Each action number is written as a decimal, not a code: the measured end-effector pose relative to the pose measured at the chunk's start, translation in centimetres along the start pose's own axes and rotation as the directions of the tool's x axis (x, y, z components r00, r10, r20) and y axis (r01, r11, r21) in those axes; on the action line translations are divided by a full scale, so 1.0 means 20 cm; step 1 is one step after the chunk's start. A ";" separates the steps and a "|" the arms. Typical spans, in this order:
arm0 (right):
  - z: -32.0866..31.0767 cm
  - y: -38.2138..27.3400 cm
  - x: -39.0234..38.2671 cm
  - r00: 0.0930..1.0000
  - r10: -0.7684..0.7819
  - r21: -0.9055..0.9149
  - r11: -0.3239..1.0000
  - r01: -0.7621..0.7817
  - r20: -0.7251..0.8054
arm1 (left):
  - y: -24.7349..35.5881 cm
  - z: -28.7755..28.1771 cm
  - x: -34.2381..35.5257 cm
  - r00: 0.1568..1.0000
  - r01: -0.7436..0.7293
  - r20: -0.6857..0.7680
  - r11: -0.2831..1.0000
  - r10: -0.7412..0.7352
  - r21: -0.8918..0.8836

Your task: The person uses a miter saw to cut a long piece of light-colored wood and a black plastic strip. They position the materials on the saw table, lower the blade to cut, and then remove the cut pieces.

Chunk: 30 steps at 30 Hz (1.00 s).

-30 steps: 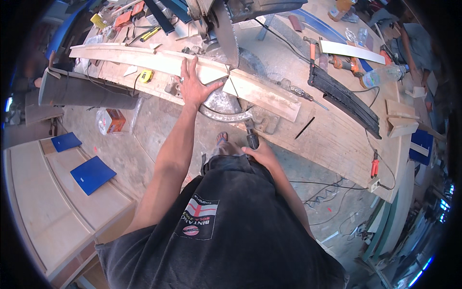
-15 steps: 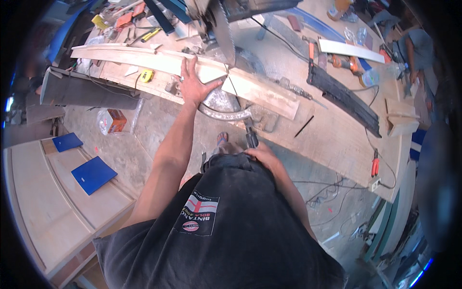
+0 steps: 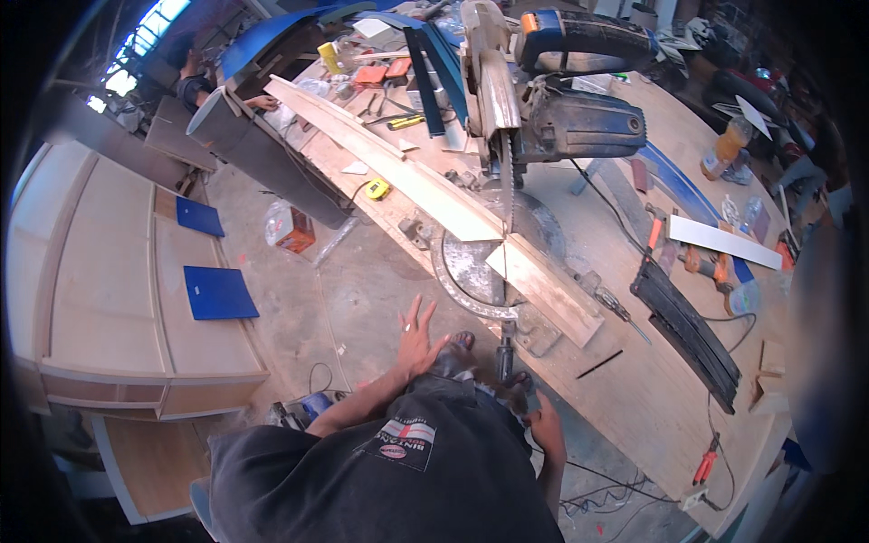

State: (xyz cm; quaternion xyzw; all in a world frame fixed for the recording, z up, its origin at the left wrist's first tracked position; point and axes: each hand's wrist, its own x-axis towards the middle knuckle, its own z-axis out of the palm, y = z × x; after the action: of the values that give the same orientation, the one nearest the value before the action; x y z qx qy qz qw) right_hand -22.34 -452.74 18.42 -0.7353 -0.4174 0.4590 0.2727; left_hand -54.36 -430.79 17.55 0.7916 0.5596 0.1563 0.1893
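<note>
Wooden boards (image 3: 548, 282) on the saw (image 3: 588, 122), bottle (image 3: 727, 148) (orange liquid (image 3: 731, 140) inside) well apart.

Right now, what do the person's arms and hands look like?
The left hand and right hand wear no gloves; a small pale ring sits on a left-hand finger. Both forearms are bare, and the dark, faded shirt has a short left sleeve.

Left hand (image 3: 417, 346) splayed wide

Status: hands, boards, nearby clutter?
Left hand open, empty. Right hand off saw handle, grip unclear. Long board, short board on saw base. Tape measure beside long board.
</note>
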 end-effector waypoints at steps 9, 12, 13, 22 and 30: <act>-0.03 -0.96 0.08 0.897 -0.044 -0.244 0.955 0.167 0.440 | -1.04 0.08 -0.36 0.544 0.757 0.428 0.642 -0.722 0.121; 0.16 -1.32 0.22 0.900 -0.080 -0.261 0.943 0.207 0.428 | -1.31 0.24 -0.38 0.734 0.548 0.304 0.794 -0.608 0.264; 0.25 -1.43 0.29 0.909 -0.146 -0.170 0.959 0.227 0.391 | -1.42 0.28 -0.32 0.769 0.453 0.352 0.843 -0.534 0.289; 0.74 -2.37 1.46 0.864 -0.421 -0.137 0.907 0.399 -0.275 | -2.03 0.01 0.45 0.652 0.757 0.560 0.482 -0.511 -0.442; 0.76 -2.75 2.79 0.875 -0.291 -0.743 0.660 -0.108 -0.386 | -2.41 -0.42 0.60 0.677 0.700 0.358 0.412 -0.643 -0.584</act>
State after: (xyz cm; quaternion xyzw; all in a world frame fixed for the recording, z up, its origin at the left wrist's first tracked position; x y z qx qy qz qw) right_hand -43.15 -376.55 30.02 -0.8472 -0.5259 0.0384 0.0645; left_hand -94.18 -403.83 2.51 0.3774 0.7217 0.2297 0.5328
